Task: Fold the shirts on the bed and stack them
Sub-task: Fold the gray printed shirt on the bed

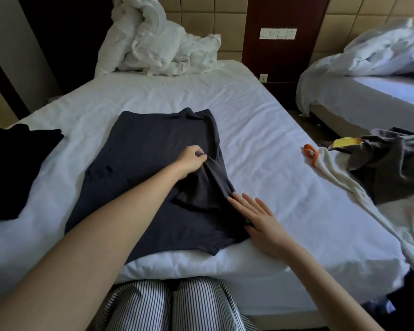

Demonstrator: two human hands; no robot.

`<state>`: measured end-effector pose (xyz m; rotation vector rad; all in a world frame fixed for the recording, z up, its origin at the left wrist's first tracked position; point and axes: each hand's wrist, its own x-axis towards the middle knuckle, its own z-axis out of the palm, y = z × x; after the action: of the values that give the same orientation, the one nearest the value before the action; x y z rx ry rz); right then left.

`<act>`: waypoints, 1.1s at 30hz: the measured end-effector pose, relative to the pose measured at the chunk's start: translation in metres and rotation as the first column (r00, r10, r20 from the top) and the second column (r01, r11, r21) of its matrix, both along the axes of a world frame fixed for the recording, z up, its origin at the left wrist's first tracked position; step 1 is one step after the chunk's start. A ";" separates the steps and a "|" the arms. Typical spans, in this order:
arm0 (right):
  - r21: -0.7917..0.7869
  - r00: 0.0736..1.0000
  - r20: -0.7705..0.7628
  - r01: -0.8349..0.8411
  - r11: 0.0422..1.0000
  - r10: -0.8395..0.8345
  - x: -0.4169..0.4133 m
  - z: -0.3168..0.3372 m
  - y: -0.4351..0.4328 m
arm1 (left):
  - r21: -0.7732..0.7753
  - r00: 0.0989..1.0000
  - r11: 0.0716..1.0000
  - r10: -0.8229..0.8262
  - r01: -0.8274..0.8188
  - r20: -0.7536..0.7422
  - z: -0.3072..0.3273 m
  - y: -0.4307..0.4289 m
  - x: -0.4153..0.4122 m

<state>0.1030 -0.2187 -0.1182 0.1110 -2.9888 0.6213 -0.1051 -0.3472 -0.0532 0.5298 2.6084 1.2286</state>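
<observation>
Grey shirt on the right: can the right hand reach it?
Probably yes: the right hand lies open, and only bare sheet and a white garment lie before the grey shirt.

soft daylight came from the right, brightest on the second bed (380, 91); the bed (261, 139) in front was evenly lit, the far left corner lay dark. edges bowed with wide-angle distortion, detail slightly soft.

Middle shirt (153, 163) is a dark navy, on a plain white bed sheet (261, 130). Left of that shirt: a black garment (17, 168). Right of it: a cream shirt (339, 180), a grey shirt (392, 168), an orange clip-looking thing (310, 154) and a yellow patch (344, 141). Behind it: white duvet (158, 44), tan headboard (201, 15). Below it: dark-and-white striped trousers (189, 304).
</observation>
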 end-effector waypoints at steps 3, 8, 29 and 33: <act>0.046 0.998 0.050 -0.028 0.999 0.026 -0.001 0.002 0.003 | -0.063 0.995 0.994 -0.093 0.091 -0.039 -0.005 -0.012 -0.006; 0.143 1.000 0.024 0.004 0.990 -0.008 -0.001 -0.005 0.001 | -0.020 0.995 0.999 0.026 -0.025 0.096 -0.017 -0.029 0.000; 0.109 0.999 0.052 0.009 0.994 -0.015 0.000 0.001 -0.003 | -0.421 0.994 0.906 -0.006 -0.042 -0.112 -0.014 -0.071 0.037; 0.132 0.999 0.043 0.003 0.991 -0.008 0.002 -0.001 -0.002 | -0.420 0.753 0.903 -0.214 -0.091 -0.622 -0.012 -0.060 0.056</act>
<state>0.1046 -0.2212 -0.1188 0.0995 -3.0692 0.4305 -0.0492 -0.4071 -0.0649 1.1112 3.2539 0.4227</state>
